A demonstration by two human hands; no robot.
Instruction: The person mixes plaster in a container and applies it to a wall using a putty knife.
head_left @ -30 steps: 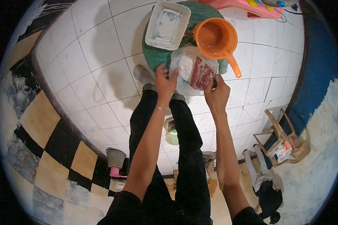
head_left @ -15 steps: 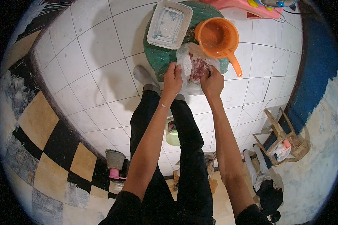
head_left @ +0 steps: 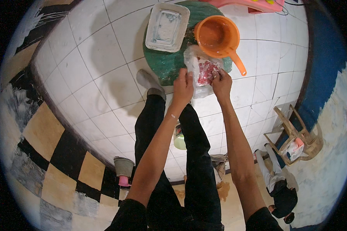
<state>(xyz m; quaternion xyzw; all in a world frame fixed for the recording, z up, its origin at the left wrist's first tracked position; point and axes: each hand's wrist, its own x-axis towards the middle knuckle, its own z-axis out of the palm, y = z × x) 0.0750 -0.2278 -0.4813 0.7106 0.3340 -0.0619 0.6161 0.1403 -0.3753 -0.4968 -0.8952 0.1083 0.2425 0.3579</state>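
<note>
A clear plastic bag (head_left: 200, 91) lies at the near edge of a green round tabletop (head_left: 162, 68). Inside its spread mouth is a dark red, lumpy mass (head_left: 207, 73) dusted with white; I cannot tell its kind. My left hand (head_left: 183, 87) pinches the bag's left rim. At the right rim, my right hand (head_left: 222, 85) has its fingers closed on the plastic. Just beyond the bag stands an orange dipper (head_left: 221, 50), its handle pointing toward me on the right. A whitish rectangular tub (head_left: 149, 36), coated inside with pale residue, sits at the far left of the tabletop.
A pink plastic object (head_left: 264, 6) is at the far right on white floor tiles (head_left: 100, 65). On the right, a worn chair (head_left: 310, 144) holds a plastic bag, and another person (head_left: 283, 198) is below it. A grey bucket (head_left: 124, 167) stands by the checkered wall at left.
My right hand has shifted slightly right and the bag's mouth is wider, showing more of the red mass. The whole view has moved a little, with the tabletop sliding left.
</note>
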